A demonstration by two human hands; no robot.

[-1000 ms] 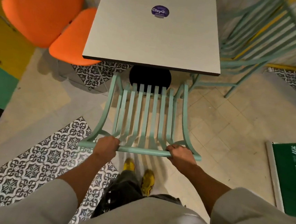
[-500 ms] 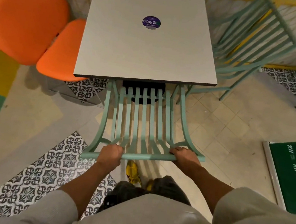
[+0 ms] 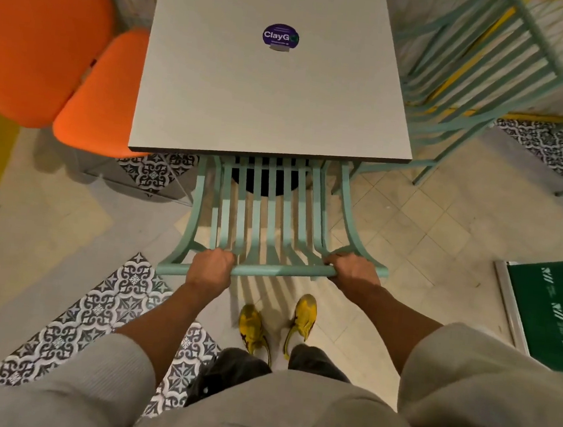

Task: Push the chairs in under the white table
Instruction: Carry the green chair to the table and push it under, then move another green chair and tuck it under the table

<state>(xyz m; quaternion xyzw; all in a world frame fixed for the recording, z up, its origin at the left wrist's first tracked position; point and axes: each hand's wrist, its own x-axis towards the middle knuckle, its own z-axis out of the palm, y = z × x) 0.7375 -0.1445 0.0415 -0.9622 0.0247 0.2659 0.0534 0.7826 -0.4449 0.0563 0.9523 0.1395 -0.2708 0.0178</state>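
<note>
mint-green slatted chair (image 3: 266, 218) sits directly ahead of my fingers, its seat partly under the near edge of the white table (image 3: 270, 102). my left hand (image 3: 211, 268) is curled closed around the top rail of the backrest, left of centre. my right hand (image 3: 353, 272) is wrapped closed on the same rail near its right end. both sets of knuckles face up; the fingertips are hidden behind the rail. beyond my fingers, a round purple sticker (image 3: 280, 36) lies on the tabletop. to the left of my left hand stands an orange chair (image 3: 102, 92), its seat edge under the table side. to the right of my right hand, past the table, stands a second mint-green chair (image 3: 476, 70), apart from the table. my yellow shoes (image 3: 276, 319) rest on the tiled floor below the rail.
</note>
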